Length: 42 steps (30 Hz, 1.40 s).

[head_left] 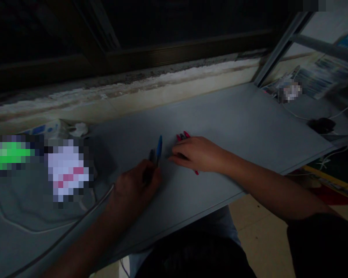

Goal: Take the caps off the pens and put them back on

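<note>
The left hand (136, 181) has its left fingers (147, 173) curled shut around a blue pen (159, 150), which stands tilted up out of the grip with its tip pointing away from the palm. A dark pen (152, 156) rises just beside it, and its lower part disappears into the same fist.

The right hand (198, 153) lies low on the grey worktop (234, 119), a short gap from the blue pen. Its right fingers (176, 159) are clenched down over a bunch of pink pens (182, 135). The pink tips poke out just beyond the fingers, and another pink end shows below the palm (196, 172).

The front edge of the worktop (220, 199) runs diagonally behind both wrists, on the near side of the fingers. The far edge meets a pale, chipped sill (150, 83), well beyond the fingertips, with a wide stretch of grey between. A grey cable (75, 220) runs along the worktop behind the left wrist, touching it. Left of the left fingers sit two pixelated objects (66, 170) too blurred to name. Far to the right of the right fingers lie papers (324, 75), white wires and a dark lump (321, 124).
</note>
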Each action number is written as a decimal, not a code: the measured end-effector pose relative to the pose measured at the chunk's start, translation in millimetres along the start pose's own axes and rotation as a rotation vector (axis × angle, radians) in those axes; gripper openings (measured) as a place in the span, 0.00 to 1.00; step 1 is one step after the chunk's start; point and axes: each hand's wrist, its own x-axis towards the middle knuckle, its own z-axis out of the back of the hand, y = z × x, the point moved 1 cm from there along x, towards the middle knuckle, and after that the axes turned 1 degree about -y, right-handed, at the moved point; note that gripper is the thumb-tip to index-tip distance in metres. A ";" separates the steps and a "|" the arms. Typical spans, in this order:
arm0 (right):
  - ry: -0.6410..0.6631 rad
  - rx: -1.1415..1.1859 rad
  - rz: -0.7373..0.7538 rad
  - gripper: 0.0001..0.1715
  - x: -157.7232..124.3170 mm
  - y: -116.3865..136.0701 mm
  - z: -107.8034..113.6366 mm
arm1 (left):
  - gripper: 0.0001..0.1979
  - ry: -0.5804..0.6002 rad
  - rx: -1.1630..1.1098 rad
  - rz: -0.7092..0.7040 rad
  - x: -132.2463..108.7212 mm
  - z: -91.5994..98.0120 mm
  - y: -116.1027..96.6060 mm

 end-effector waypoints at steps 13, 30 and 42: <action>-0.021 0.963 -0.113 0.38 -2.4 9.5 -0.8 | 0.08 -0.110 -0.086 -0.449 -11.9 2.4 -8.2; -0.048 0.780 0.174 0.18 -7.1 1.4 19.8 | 0.18 -0.068 -0.104 -0.397 -6.9 4.0 -0.9; -0.214 0.705 0.035 0.19 -5.0 -14.8 24.5 | 0.21 -0.079 -0.026 -0.297 4.2 4.3 8.8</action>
